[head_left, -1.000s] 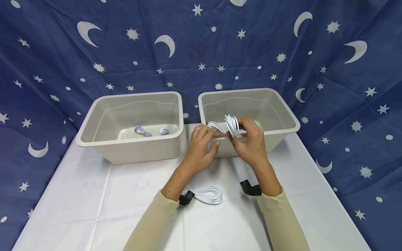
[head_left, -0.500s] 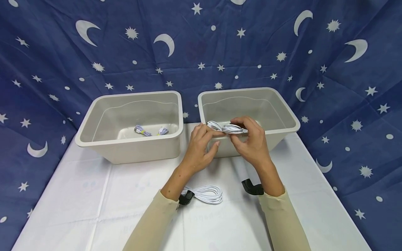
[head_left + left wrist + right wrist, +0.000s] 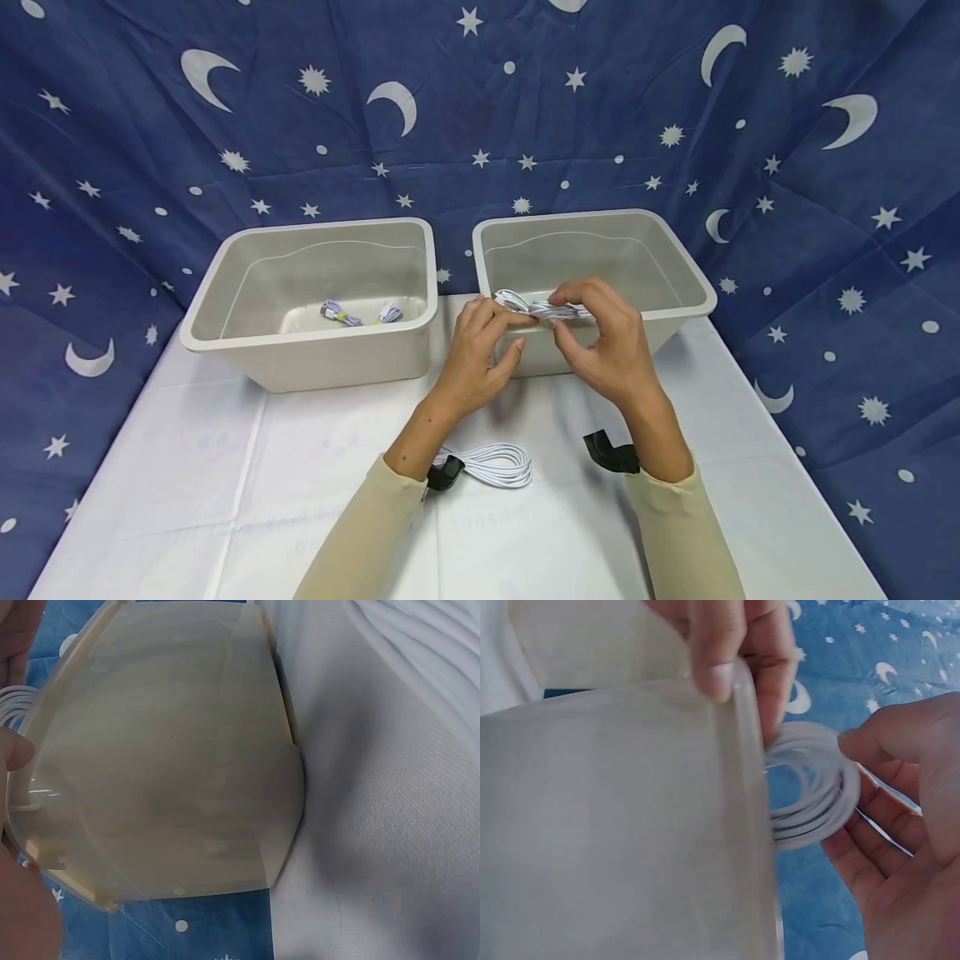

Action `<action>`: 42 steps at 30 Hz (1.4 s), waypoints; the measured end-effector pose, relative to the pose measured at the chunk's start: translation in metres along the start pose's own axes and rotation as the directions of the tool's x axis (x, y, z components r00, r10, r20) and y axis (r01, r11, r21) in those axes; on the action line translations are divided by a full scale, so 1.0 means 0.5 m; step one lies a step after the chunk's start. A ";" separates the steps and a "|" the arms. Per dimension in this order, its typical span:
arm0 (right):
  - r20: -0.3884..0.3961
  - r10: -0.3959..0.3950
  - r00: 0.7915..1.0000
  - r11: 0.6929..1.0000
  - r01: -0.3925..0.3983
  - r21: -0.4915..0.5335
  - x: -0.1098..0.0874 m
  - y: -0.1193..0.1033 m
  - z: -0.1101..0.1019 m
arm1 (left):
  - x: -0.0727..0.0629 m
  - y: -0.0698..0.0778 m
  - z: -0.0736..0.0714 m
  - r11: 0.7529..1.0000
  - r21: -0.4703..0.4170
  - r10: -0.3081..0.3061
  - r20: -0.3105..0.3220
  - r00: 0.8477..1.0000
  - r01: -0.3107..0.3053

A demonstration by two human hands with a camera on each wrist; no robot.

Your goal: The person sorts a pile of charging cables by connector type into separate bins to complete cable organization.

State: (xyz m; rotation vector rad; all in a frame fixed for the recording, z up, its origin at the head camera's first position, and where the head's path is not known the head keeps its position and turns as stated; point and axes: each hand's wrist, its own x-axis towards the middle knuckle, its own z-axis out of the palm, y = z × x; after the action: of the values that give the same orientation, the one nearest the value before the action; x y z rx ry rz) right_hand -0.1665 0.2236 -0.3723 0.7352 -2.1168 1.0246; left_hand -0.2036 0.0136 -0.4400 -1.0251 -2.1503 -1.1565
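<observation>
Over the front rim of the right bin [image 3: 675, 310], both hands are at a coiled white cable [image 3: 558, 311]. My right hand [image 3: 603, 333] grips the coil's right side, its thumb near me and its fingers on the far side; the right wrist view shows the loops of the cable [image 3: 821, 787] between them. My left hand [image 3: 480, 350] holds the coil's left part at the rim, with its index finger lying along it. In the left wrist view, part of the coil [image 3: 15, 705] shows beside the thumb, and the bin's wall [image 3: 172, 750] hides the rest.
Another white cable coil [image 3: 498, 465] lies on the white-covered table [image 3: 337, 517], near the left wrist. To the left stands a second bin [image 3: 352, 358] holding two small tied cables [image 3: 341, 313]. A blue curtain [image 3: 450, 108] with moons and stars hangs behind.
The coil in my right hand has tipped from upright to lying flat along the rim. The right hand's fingers have spread slightly and its wrist has shifted right; the left hand stays put.
</observation>
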 end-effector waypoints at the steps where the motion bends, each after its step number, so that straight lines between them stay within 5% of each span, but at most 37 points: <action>1: 0.001 -0.009 1.000 1.000 0.009 0.004 0.001 -0.004 -0.002 | 0.000 0.000 0.000 1.000 -0.001 0.001 0.000 1.000 -0.001; 19: 0.080 -0.087 0.993 0.995 0.083 0.051 0.004 -0.057 -0.023 | 0.000 0.000 0.000 1.000 0.013 -0.002 0.014 1.000 0.002; 27: 0.194 -0.070 0.979 0.995 0.054 0.088 0.003 -0.058 -0.018 | 0.000 -0.002 0.000 1.000 0.029 0.009 0.014 1.000 -0.009; 36: 0.226 -0.046 0.973 0.997 0.032 0.064 -0.002 -0.059 -0.017 | 0.002 0.001 -0.001 0.999 0.049 0.020 0.034 0.999 -0.022; 39: 0.306 -0.034 0.951 0.998 0.018 0.055 -0.004 -0.064 -0.018 | 0.001 0.001 -0.001 0.998 0.056 0.019 0.041 0.999 -0.022; 42: 0.471 -0.013 0.882 0.998 -0.015 0.055 -0.005 -0.072 -0.018 | 0.000 0.002 -0.002 0.998 0.061 0.011 0.050 0.999 -0.014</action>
State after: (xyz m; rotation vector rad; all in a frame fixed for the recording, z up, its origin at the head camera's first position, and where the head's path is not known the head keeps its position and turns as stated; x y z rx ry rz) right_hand -0.1362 0.2121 -0.3540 1.1033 -2.5031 0.9805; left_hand -0.2030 0.0132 -0.4392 -1.0486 -2.2008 -1.0636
